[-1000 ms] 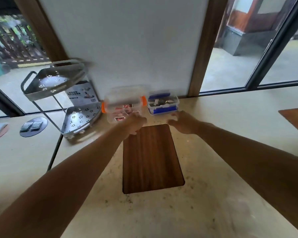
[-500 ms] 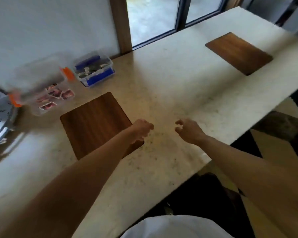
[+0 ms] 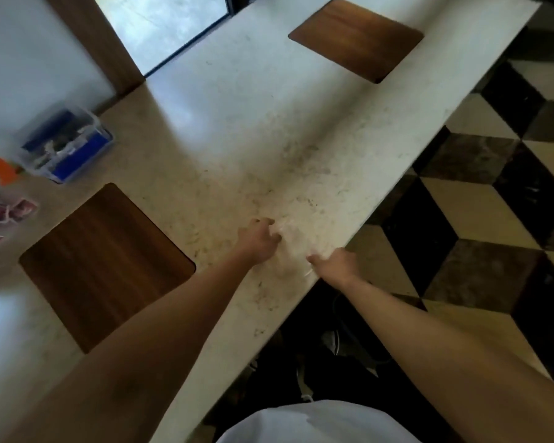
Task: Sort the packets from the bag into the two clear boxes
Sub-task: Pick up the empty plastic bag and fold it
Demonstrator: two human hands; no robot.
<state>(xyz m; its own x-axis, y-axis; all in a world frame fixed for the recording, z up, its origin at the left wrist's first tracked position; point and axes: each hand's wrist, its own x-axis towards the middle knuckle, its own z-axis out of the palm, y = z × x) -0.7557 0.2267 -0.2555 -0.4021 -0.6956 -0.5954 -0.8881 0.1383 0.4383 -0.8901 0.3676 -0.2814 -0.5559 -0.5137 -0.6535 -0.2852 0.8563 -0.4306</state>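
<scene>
A thin, clear plastic bag (image 3: 293,247), blurred and hard to make out, lies on the pale stone table (image 3: 269,123) by its near edge. My left hand (image 3: 261,239) pinches its left side and my right hand (image 3: 335,263) grips its right side at the table's rim. Far to the left stands a clear box with blue clips (image 3: 66,148) holding several packets. Beside it, cut off by the frame's left edge, is a clear box with an orange clip (image 3: 0,169), and red packets (image 3: 12,211) show through it.
One dark wooden inlay (image 3: 106,263) is set in the table left of my left arm, and another (image 3: 357,38) lies at the far right. The table's edge runs diagonally, with a chequered floor (image 3: 477,203) beyond it. A wall and window stand behind.
Both hands have drawn back from the two boxes to the table's near edge and now close on the clear bag. The view has swung right and down.
</scene>
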